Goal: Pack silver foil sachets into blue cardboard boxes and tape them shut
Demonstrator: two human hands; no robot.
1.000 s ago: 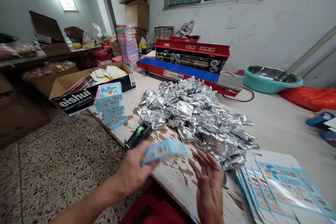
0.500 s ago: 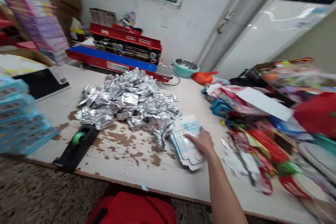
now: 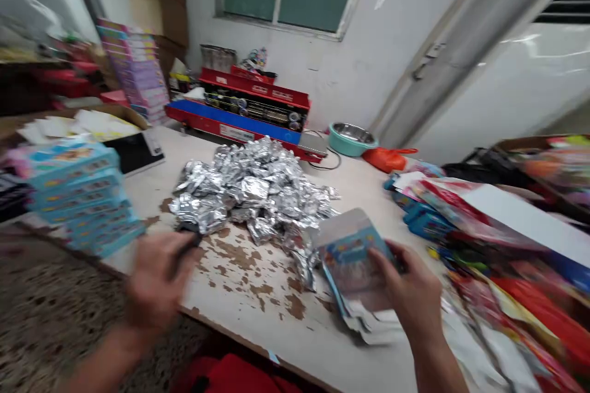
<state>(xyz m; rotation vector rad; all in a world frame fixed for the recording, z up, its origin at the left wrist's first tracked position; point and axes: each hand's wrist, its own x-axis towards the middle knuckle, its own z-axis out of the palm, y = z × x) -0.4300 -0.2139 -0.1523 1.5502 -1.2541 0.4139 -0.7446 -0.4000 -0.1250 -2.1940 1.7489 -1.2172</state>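
Observation:
My right hand (image 3: 410, 285) is closed on the edge of a flat, folded light-blue carton (image 3: 353, 258), which is tilted up over a stack of similar flat cartons (image 3: 369, 322). My left hand (image 3: 159, 279), blurred by motion, is wrapped round a black tape dispenser (image 3: 188, 244) near the table's front edge. Most of the dispenser is hidden behind the hand. Between the two hands and farther back lies a heap of crumpled silver foil packets (image 3: 258, 187); its nearest packets lie beside the carton.
Stacked blue boxes (image 3: 87, 196) stand on the left by an open cardboard box (image 3: 133, 115). A red machine with a blue belt (image 3: 235, 123) lies along the back, next to a teal bowl (image 3: 353, 140). Mixed plastic packaging (image 3: 520, 276) crowds the right side.
My left hand has come into view and onto the tape dispenser. In my right hand a carton has been tilted up from the stack. The view has swung left.

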